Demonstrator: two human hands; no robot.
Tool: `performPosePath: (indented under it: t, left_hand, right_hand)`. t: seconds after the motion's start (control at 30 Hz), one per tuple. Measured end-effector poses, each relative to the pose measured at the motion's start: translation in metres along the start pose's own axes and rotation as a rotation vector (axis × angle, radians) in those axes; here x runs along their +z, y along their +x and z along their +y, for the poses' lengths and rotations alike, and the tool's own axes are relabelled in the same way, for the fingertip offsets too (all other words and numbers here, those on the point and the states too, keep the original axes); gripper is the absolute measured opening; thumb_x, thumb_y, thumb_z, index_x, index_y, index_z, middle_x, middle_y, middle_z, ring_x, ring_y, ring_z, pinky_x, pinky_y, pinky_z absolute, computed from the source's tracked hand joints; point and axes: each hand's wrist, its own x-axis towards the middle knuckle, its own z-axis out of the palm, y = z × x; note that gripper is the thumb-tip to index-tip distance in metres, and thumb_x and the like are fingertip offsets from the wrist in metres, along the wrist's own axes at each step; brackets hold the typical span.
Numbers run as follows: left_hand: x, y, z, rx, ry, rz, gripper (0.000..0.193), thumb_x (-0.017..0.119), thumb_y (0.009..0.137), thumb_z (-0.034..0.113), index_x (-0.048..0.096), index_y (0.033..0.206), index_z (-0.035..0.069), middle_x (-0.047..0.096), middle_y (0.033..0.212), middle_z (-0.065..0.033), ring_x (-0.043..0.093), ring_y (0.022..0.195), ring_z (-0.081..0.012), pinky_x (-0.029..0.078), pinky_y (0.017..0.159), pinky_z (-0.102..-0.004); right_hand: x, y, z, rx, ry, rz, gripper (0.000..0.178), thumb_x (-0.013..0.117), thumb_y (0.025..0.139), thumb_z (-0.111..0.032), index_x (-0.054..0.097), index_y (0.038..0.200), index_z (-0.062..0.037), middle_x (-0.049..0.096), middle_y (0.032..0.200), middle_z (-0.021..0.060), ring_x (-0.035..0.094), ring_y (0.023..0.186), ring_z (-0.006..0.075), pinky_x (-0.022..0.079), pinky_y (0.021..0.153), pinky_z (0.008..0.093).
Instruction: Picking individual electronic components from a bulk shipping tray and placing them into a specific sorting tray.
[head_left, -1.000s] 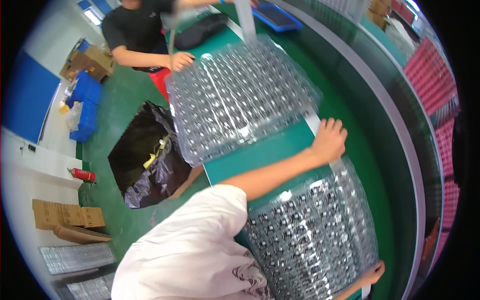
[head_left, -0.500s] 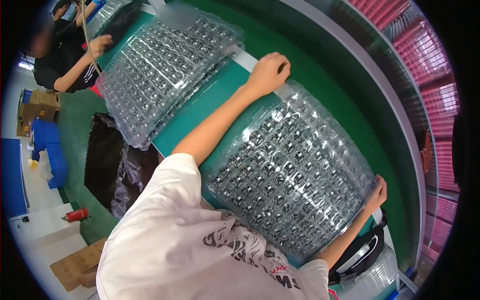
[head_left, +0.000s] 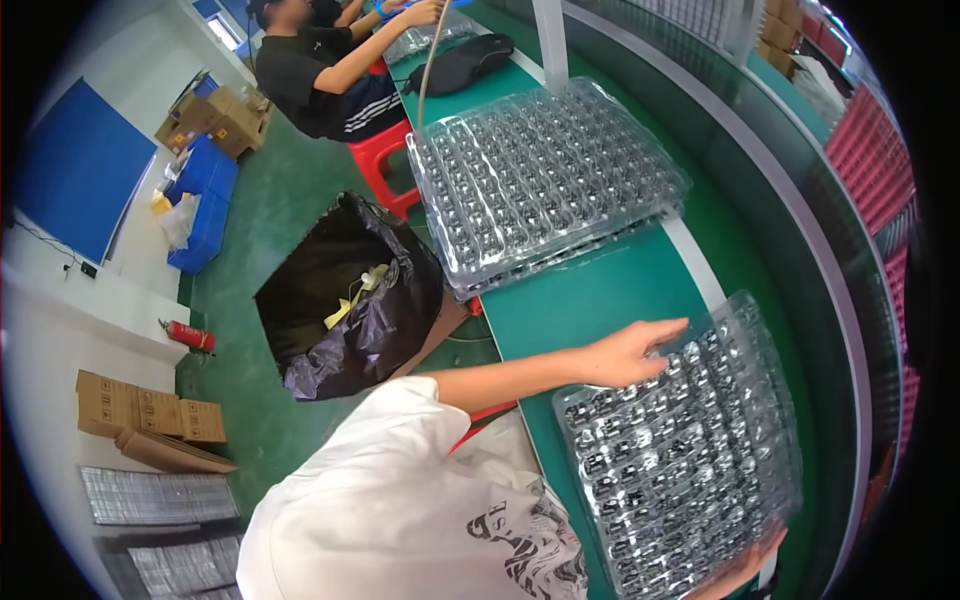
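Observation:
A clear moulded plastic tray point(head_left: 665, 465) filled with rows of small dark and shiny parts lies on the green belt before me. My left hand point(head_left: 625, 355) is at its far-left edge, thumb over the rim and fingers along the outside. At the tray's near right edge my right hand point(head_left: 750, 565) holds the rim, its fingers partly covered by the clear plastic. What the small parts are, I cannot make out. A stack of similar filled trays point(head_left: 545, 185) stands farther along the belt, apart from both hands.
A carton lined with a black bag point(head_left: 350, 310) stands on the floor at left, yellow scraps inside. Beyond it, a person point(head_left: 315, 75) sits on a red stool point(head_left: 380, 170) at the belt. A black bag point(head_left: 465, 65) lies past the stack. A dark curved barrier point(head_left: 800, 250) borders the right.
My left hand has come down from beside the belt's far edge onto the tray's rim. The view has swung left, showing more floor. My right hand stays at the tray's edge.

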Motion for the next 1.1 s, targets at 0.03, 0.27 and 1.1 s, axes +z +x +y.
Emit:
performPosePath:
  t: [0.03, 0.27, 1.1]
  left_hand:
    - [-0.001, 0.002, 0.013, -0.038, 0.042, 0.010, 0.061, 0.051, 0.088, 0.002, 0.026, 0.143, -0.004, 0.034, 0.145, -0.0221, 0.035, 0.135, -0.0284, 0.028, 0.111, -0.0354]
    - [0.003, 0.018, 0.049, 0.016, 0.149, -0.010, 0.059, 0.051, 0.087, 0.005, 0.028, 0.141, -0.007, 0.038, 0.142, -0.0243, 0.040, 0.131, -0.0297, 0.033, 0.109, -0.0358]
    - [-0.008, 0.007, -0.049, -0.074, -0.015, -0.079, 0.067, 0.057, 0.087, 0.011, 0.024, 0.144, -0.003, 0.025, 0.151, -0.0190, 0.028, 0.138, -0.0268, 0.024, 0.113, -0.0348]
  right_hand:
    - [-0.002, -0.005, -0.002, 0.000, -0.009, 0.011, 0.054, 0.050, 0.090, -0.018, 0.038, 0.140, -0.0006, 0.038, 0.142, 0.0186, 0.036, 0.131, 0.0290, 0.026, 0.107, 0.0403]
    - [0.013, -0.024, -0.012, -0.021, -0.029, 0.105, 0.047, 0.052, 0.090, -0.015, 0.046, 0.134, 0.0002, 0.046, 0.135, 0.0200, 0.045, 0.121, 0.0312, 0.036, 0.098, 0.0400]
    - [0.066, -0.023, -0.084, -0.014, 0.056, 0.022, 0.066, 0.057, 0.084, -0.019, 0.032, 0.144, -0.0019, 0.031, 0.148, 0.0208, 0.027, 0.136, 0.0372, 0.021, 0.111, 0.0520]
